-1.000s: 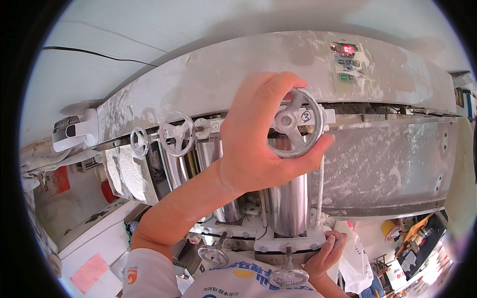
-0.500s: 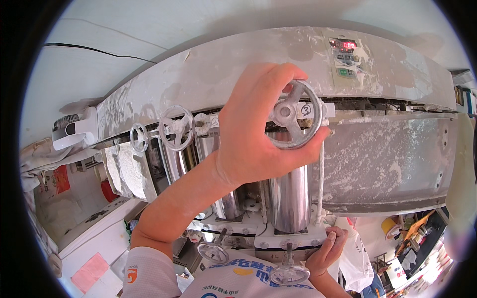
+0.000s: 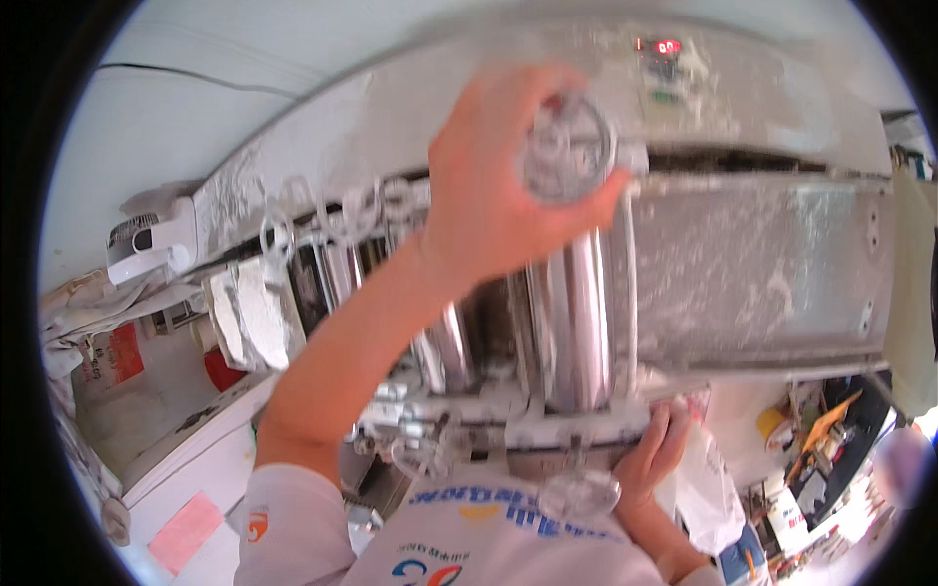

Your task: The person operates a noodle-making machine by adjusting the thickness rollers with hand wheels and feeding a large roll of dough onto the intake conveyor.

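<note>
My left hand (image 3: 479, 186) is wrapped round the rim of a grey metal handwheel (image 3: 557, 146), thumb on the lower side and fingers over the top. The wheel sits at the upper end of a shiny steel roller (image 3: 576, 332) on a flour-dusted roller machine. Motion blurs both hand and wheel. At the roller's lower right end, my right hand (image 3: 657, 454) has its fingers curled against the corner of the machine's white frame (image 3: 576, 427); what they may hold is hidden. A second handwheel (image 3: 578, 496) stands just left of that hand, close to my shirt.
More handwheels (image 3: 357, 215) and another steel roller (image 3: 445, 352) lie to the left. A wide dusty metal plate (image 3: 762, 273) extends right. Above, the machine's cover carries a lit red display (image 3: 666, 46). A white plastic bag (image 3: 705, 493) hangs beside my right hand. A white fan (image 3: 151, 244) is far left.
The whole machine sits higher in the picture as the view has shifted. My left hand stays on the upper handwheel, whose spokes are now blurred. My right hand remains by the frame's corner.
</note>
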The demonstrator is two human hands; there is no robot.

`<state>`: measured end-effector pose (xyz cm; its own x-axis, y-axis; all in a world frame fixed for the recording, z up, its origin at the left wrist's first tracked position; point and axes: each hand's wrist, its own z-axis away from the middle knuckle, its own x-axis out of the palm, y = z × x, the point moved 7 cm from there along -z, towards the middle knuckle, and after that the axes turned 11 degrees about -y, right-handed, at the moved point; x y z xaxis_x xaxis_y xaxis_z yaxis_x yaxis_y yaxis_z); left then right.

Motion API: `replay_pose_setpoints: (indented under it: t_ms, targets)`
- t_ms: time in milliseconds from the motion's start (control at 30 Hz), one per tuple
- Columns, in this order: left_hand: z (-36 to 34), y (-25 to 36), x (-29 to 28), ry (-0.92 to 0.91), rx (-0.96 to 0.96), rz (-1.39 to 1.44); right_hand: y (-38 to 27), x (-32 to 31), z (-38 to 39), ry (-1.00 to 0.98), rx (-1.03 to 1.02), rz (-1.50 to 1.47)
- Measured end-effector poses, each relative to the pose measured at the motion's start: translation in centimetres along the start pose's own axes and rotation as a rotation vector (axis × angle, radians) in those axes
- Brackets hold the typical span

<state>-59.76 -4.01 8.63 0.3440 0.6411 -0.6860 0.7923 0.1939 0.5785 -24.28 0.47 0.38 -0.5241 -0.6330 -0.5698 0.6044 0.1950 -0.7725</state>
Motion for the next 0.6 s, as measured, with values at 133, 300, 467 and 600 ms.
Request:
replay_pose_setpoints:
  t_ms: [133,300,467,600]
  targets:
    - [2.2,1.0,-0.4,-0.046,0.037,-0.11,0.2,0.2,0.5,0.024,-0.117,0.1]
    - [5.9,2.2,-3.8,-0.038,-0.011,-0.18,1.5,0.5,0.1,0.071,0.072,-0.171]
    - [13.9,9.0,-5.4,-0.42,-0.024,0.163,0.7,0.0,1.1,0.123,0.009,-0.156]
    - [17.4,12.0,-4.9,-0.672,-0.058,0.315,0.4,0.1,1.3,0.216,-0.149,-0.153]
